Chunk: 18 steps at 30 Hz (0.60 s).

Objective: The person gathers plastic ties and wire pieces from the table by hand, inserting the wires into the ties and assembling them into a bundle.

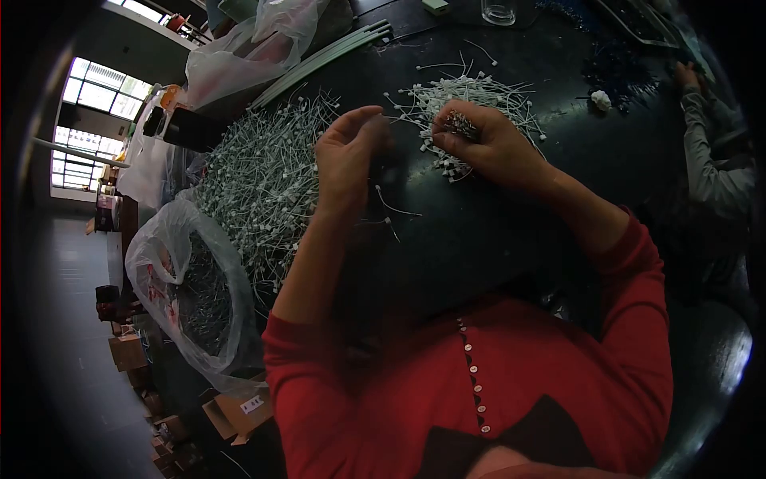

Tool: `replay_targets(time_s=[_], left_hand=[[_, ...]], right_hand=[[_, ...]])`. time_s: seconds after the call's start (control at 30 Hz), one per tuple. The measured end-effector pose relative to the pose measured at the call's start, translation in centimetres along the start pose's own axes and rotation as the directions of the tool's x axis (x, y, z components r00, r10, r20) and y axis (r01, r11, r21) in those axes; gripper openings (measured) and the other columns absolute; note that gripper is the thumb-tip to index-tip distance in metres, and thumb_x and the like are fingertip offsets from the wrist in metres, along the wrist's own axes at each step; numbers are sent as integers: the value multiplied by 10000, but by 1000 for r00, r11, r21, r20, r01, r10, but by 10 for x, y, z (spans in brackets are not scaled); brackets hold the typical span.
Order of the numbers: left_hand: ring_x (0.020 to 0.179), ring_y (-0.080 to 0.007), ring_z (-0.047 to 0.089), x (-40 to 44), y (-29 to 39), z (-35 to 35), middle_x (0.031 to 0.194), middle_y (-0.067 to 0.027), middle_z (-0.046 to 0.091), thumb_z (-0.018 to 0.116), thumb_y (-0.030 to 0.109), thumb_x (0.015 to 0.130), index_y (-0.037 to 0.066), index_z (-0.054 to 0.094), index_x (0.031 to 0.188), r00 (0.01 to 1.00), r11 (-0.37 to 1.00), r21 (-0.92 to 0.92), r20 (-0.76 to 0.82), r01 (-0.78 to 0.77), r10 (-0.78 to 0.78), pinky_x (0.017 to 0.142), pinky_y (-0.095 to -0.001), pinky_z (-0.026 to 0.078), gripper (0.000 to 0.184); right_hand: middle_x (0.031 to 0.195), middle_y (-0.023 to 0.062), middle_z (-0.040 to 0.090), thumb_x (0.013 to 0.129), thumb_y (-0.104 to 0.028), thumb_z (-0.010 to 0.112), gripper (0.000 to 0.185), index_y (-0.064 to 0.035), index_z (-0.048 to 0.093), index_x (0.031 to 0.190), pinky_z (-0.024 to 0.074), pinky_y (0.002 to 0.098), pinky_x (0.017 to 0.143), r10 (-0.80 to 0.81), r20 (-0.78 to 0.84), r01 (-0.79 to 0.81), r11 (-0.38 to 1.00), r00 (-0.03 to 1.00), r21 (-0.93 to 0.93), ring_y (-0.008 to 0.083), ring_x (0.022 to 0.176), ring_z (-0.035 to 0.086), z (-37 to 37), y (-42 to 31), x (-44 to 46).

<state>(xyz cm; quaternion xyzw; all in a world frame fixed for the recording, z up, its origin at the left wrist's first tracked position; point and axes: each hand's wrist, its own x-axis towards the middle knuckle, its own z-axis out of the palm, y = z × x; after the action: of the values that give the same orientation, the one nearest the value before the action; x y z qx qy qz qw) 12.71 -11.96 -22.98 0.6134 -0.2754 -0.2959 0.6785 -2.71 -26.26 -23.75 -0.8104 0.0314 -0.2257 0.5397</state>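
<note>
My right hand (499,148) is closed around a bundle of thin wires (460,124), whose ends stick out between thumb and fingers. It hovers over a smaller pile of short white wires (511,100) with small white end pieces. To its left is my left hand (347,164), fingers bent toward the thumb and their tips blurred; whether a wire is between them I cannot make out. Beside that hand spreads a large heap of the same white wires (255,188). A few loose wires (387,215) lie on the dark table (447,239) between the hands.
A clear plastic bag (231,295) with dark thin pieces sits left of the heap. Pale green-white strips (327,60) and another plastic bag (255,48) lie behind it. A glass (499,11) stands at the back. At right, another person's sleeve (706,152) and dark wires (622,72) show.
</note>
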Motion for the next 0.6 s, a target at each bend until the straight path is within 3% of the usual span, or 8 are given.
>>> replay_targets(time_s=[0.07,0.17,0.27,0.33,0.37,0.47,0.53,0.6], left_hand=[[765,-119,613,-7,-7,3,889,-66,636,625,82,872,-1,579,1067,1000,1000,-22,-7,1,-2,719,-237,526,217],[818,-140,621,-17,-10,7,935,-79,633,600,71,887,8,578,1043,982,967,-171,40,189,-185,749,-252,532,169],[820,-143,619,-16,-9,3,944,-78,628,601,58,881,10,573,1039,989,970,-196,18,146,-145,753,-257,532,168],[818,-143,619,-13,-10,-3,939,-76,628,605,50,874,11,574,1031,992,974,-197,-30,114,-122,754,-260,531,165],[817,-143,618,-11,-11,-4,933,-74,627,610,43,867,12,574,1024,992,977,-196,-75,84,-100,755,-262,530,164],[804,-141,619,-18,-8,4,912,-67,627,623,36,855,19,584,1000,995,952,-290,4,98,-101,753,-261,528,152],[812,-145,625,-21,-8,8,913,-68,630,621,29,853,22,587,1003,987,941,-300,74,157,-142,762,-261,531,154],[820,-148,630,-24,-8,10,914,-69,633,620,22,852,25,591,1006,973,926,-308,139,217,-182,771,-262,533,157]], right_hand=[[755,28,564,887,-127,592,117,-23,566,933,424,250,569,-29,-14,30,1000,999,6,76,632,516,3,-4,-2],[759,27,574,880,-125,600,120,-24,575,940,428,241,579,47,13,-47,999,999,-1,70,654,525,5,-12,-5],[746,15,573,882,-128,600,111,-32,590,936,425,238,586,38,20,-40,997,999,61,60,670,523,4,-13,-4],[732,-1,561,882,-135,608,106,-43,602,933,421,237,582,-11,-98,34,971,995,235,54,664,514,-3,-14,0],[732,-1,561,882,-135,608,106,-43,602,933,421,237,582,-10,-98,33,971,995,235,54,664,514,-7,-17,-1],[727,-16,551,879,-148,621,116,-44,611,928,423,228,587,114,-66,-93,962,991,257,47,653,501,-11,-20,-1],[714,18,587,856,-148,643,135,-36,614,926,449,247,592,-64,-31,66,995,997,74,78,652,552,-4,-9,-1],[716,42,607,843,-137,650,134,-35,615,923,461,262,593,-96,-45,96,995,994,-22,102,653,580,2,-8,-3]])
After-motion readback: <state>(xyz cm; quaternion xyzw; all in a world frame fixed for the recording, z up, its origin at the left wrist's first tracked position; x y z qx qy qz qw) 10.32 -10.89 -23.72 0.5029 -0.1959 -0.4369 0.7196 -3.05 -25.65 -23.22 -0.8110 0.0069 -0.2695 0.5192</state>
